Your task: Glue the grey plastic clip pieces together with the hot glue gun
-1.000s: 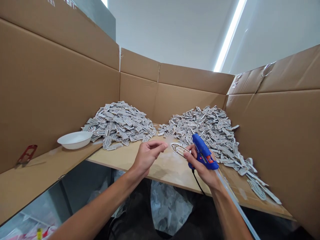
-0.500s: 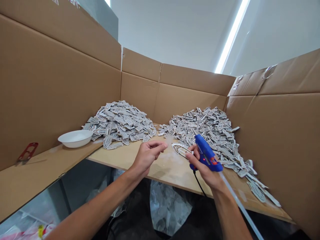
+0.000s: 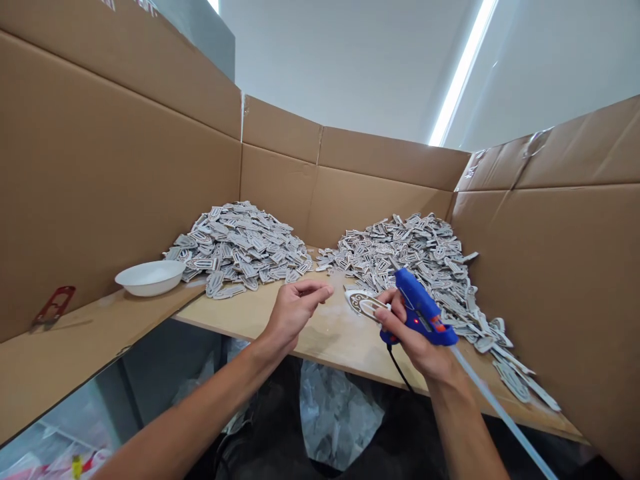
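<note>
In my right hand is a blue hot glue gun, its red light lit and a long glue stick trailing from the back. Thumb and fingers of that same hand also pinch a flat cut-out piece, pointed at one end, with a brown scroll pattern and a white edge. My left hand hovers just left of this piece, thumb and fingertips pinched together. Whatever might lie between those fingertips is too small to make out. The tip of the gun points up and away, toward the right-hand pile.
Two large heaps of similar flat pieces, a left pile and a right pile, lie on the wooden tabletop. A white bowl and red-handled snips are at left. Cardboard walls surround the table; a plastic bag hangs below.
My right hand has shifted slightly right with the glue gun, and the patterned piece has turned to show more of its face. My left hand is almost still.
</note>
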A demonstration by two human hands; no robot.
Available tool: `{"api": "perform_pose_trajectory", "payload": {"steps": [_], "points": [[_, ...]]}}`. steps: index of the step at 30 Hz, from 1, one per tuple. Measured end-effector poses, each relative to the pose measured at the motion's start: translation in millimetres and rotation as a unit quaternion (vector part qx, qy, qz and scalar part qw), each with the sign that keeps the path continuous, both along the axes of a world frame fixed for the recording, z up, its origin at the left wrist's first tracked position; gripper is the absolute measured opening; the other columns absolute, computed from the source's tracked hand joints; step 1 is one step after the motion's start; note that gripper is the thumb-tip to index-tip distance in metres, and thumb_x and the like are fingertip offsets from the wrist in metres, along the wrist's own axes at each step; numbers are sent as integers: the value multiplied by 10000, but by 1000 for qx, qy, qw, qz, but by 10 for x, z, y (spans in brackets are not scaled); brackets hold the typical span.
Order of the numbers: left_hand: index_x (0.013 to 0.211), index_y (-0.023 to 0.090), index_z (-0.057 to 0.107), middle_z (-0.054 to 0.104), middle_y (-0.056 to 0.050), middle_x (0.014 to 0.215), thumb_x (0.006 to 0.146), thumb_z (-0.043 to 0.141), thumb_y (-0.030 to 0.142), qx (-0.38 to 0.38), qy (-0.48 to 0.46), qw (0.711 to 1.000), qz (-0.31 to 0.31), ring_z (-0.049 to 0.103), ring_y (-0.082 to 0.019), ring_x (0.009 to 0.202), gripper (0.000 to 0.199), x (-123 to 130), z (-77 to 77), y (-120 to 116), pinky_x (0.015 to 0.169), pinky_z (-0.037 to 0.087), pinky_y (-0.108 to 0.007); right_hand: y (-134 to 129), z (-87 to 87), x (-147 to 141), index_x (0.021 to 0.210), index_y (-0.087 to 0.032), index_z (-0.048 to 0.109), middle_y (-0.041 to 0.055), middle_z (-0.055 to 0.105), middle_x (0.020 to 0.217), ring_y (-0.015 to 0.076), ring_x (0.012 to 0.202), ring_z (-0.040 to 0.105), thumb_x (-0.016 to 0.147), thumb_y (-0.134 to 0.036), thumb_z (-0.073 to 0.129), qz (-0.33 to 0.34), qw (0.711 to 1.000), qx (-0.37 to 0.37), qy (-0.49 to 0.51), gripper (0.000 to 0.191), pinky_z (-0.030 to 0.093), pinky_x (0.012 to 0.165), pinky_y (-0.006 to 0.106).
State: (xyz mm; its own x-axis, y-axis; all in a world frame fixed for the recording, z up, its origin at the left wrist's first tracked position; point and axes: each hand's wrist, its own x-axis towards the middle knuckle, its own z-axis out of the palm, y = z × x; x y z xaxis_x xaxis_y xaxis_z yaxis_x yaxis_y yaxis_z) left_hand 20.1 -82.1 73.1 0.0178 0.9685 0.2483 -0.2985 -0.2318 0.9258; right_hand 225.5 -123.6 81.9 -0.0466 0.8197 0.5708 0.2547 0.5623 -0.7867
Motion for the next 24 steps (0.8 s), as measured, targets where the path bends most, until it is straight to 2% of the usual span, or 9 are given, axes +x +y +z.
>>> {"api": "perform_pose_trajectory", "payload": {"steps": [2, 4, 7, 10, 15, 18, 21, 24], "points": [[680, 138, 786, 513, 20, 564, 550, 867, 405, -13, -5, 1000, -11, 306, -65, 508, 308, 3, -5, 6, 497, 180, -251, 18, -17, 15, 661, -224, 460, 35, 626, 870, 132, 638, 515, 817, -490, 766, -18, 1000, 10, -20, 435, 451, 547, 265], [679, 140, 783, 512, 19, 567, 558, 867, 402, -19, -10, 999, -34, 306, -62, 502, 300, 11, -8, -3, 495, 176, -248, 86, -64, 27, 663, -225, 478, 27, 603, 765, 145, 645, 507, 824, -497, 754, -63, 995, 28, -71, 420, 445, 572, 272], [671, 146, 778, 507, 18, 566, 575, 867, 404, -9, -6, 999, -45, 312, -65, 506, 289, 19, -13, -18, 497, 185, -245, 178, -122, 29, 673, -227, 505, -12, 518, 634, 136, 581, 449, 824, -523, 734, -114, 987, 38, -109, 404, 413, 550, 277], [693, 150, 789, 518, 14, 569, 579, 862, 413, -8, 3, 999, -34, 316, -69, 507, 296, 16, -26, -5, 497, 189, -247, 148, -102, 17, 658, -232, 474, -6, 553, 667, 134, 572, 469, 814, -532, 748, -79, 994, 16, -71, 435, 421, 540, 279], [685, 145, 787, 531, 11, 571, 560, 867, 401, -11, 5, 1000, 1, 309, -68, 505, 296, 10, -41, 32, 497, 180, -254, 23, -33, 14, 681, -232, 459, 28, 643, 869, 128, 605, 511, 802, -517, 776, -38, 999, 1, 4, 444, 447, 538, 271], [693, 141, 792, 525, 12, 568, 558, 866, 406, -19, -1, 1000, -21, 317, -66, 498, 306, 17, -35, 27, 494, 184, -249, 78, -68, 14, 677, -234, 463, 6, 600, 762, 132, 594, 498, 821, -495, 757, -54, 998, 14, -36, 419, 443, 561, 276], [671, 141, 778, 494, 24, 549, 560, 868, 407, -18, -10, 999, -39, 317, -61, 491, 302, 19, -28, 17, 490, 177, -242, 192, -134, 12, 656, -233, 479, -25, 498, 618, 134, 556, 442, 839, -474, 716, -109, 987, 38, -112, 384, 392, 550, 280], [658, 135, 765, 480, 30, 544, 550, 881, 412, -23, -10, 999, -48, 307, -53, 487, 319, 12, -35, 26, 487, 161, -237, 237, -156, 17, 665, -229, 504, -35, 469, 592, 130, 549, 418, 837, -454, 707, -145, 978, 50, -139, 349, 364, 545, 280]]}}
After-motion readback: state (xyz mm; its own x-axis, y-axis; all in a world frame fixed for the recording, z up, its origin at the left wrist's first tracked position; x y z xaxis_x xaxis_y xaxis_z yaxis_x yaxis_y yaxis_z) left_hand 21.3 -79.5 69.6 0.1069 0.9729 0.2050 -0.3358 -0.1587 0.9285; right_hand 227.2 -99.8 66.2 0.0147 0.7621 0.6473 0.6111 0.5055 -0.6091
